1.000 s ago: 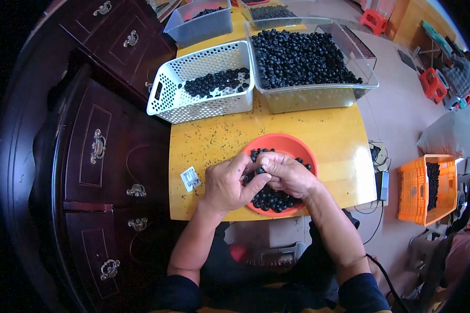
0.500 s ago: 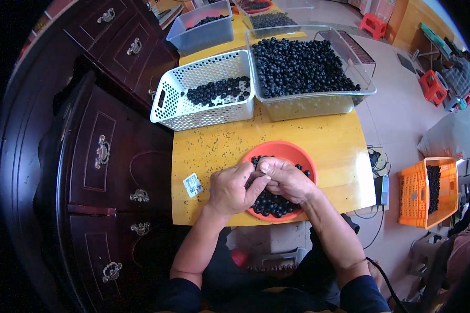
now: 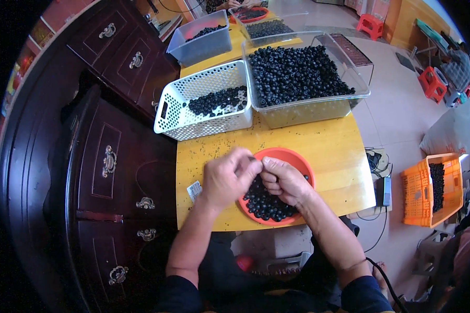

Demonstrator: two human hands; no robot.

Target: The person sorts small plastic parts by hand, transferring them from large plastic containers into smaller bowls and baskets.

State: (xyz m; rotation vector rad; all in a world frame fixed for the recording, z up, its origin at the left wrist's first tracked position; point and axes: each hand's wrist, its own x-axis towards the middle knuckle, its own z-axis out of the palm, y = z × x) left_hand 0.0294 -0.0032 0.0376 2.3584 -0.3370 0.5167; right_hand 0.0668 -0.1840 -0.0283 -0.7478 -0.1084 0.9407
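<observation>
Above a round orange-red bowl [image 3: 309, 175] my two hands meet, thumbs close together. My left hand [image 3: 225, 176] is slightly blurred, its thumb and fingers pinched round something small and dark that I cannot make out. Curled into a closed pinch, my right hand [image 3: 287, 180] hides whatever its fingers hold. Under the hands, the bowl is partly filled with small round black beads [image 3: 271, 206]. Just beyond it stand a white perforated basket [image 3: 203, 124] with a small heap of black beads and a clear plastic bin [image 3: 303, 110] heaped with many more.
The yellow table [image 3: 344, 177] is sprinkled with dark specks and carries a white label [image 3: 194, 191]. A dark wooden cabinet [image 3: 125, 177] borders it on the left. Another bin [image 3: 201, 46] of beads stands farther back, near another person's hands [image 3: 240, 4]. An orange crate [image 3: 418, 195] sits right, on the floor.
My hands have drawn slightly apart, the left one moving up and left. More of the beads in the bowl show now. The view has shifted a little; another person's hands now show at the far end.
</observation>
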